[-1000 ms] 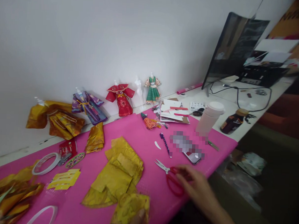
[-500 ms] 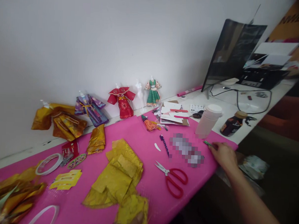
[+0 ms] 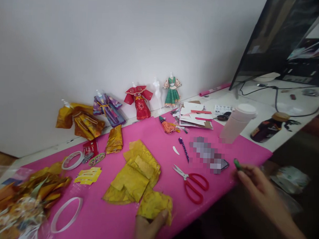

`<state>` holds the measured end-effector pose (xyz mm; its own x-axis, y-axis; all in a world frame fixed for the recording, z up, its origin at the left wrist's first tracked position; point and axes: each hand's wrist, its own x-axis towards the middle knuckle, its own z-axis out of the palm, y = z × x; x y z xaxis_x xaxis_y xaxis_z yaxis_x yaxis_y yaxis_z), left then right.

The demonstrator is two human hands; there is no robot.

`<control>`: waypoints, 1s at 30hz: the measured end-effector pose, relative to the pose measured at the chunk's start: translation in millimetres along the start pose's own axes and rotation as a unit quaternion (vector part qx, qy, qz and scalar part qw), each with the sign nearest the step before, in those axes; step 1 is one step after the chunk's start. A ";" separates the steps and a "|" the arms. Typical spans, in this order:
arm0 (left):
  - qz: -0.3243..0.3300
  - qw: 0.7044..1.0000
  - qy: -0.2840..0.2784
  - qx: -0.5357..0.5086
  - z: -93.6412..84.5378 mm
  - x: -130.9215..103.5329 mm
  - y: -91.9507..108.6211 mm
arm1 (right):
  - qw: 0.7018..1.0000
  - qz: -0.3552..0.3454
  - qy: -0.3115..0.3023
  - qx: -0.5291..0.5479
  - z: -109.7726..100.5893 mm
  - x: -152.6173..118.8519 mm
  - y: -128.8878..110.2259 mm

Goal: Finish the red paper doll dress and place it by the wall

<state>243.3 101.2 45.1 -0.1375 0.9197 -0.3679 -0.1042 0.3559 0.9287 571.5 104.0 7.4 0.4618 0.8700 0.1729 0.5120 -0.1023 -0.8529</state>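
At the near edge, my left hand (image 3: 149, 229) is closed on a small piece of yellow patterned cloth (image 3: 155, 204), thumb on top. Its far side meets a larger stack of yellow cut cloth (image 3: 132, 180) lying on the pink mat (image 3: 92, 215). My right hand (image 3: 257, 183), slightly blurred, is raised by the mat's right edge. Between its thumb and fingers is a small green object (image 3: 237, 164), whose kind I cannot make out. Red-handled scissors (image 3: 192, 182) lie between the two hands, blades slightly apart. A pixelated flat object (image 3: 208, 153) lies left of my right hand.
Small doll outfits, including a red dress (image 3: 140, 102), lean along the wall. A pale bottle (image 3: 237, 123) and a dark jar (image 3: 270, 128) stand at right, before a monitor (image 3: 268, 43). Tape rolls (image 3: 66, 216) and a cloth heap (image 3: 44, 186) lie at left. A pen (image 3: 184, 149) lies mid-mat.
My right hand has lifted back from beside the bottle toward me, carrying the green object. My left hand still holds the yellow cloth and shows more fully. The view has shifted left.
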 end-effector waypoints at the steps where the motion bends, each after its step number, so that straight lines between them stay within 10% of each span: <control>1: 0.001 1.000 -0.002 -0.004 1.7 0.0 -0.3 | 0.991 0.026 -0.073 0.109 7.3 -20.6 -10.5; 6: 0.023 0.999 -0.045 -0.003 10.6 0.0 2.3 | 0.885 0.197 -0.232 0.353 46.2 -105.3 -46.9; 12: 0.052 0.994 -0.097 0.011 25.5 -10.4 11.6 | 0.855 0.156 -0.385 0.310 59.3 -124.0 -56.7; 30: 0.032 0.985 -0.165 0.037 23.6 -15.9 28.5 | 0.902 0.098 -0.292 0.304 56.1 -111.2 -61.7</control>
<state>265.7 100.6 78.5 0.1869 0.9401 -0.2850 -0.0328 0.2959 0.9547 447.9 40.6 13.2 -0.0499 0.9879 -0.1471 -0.1118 -0.1519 -0.9820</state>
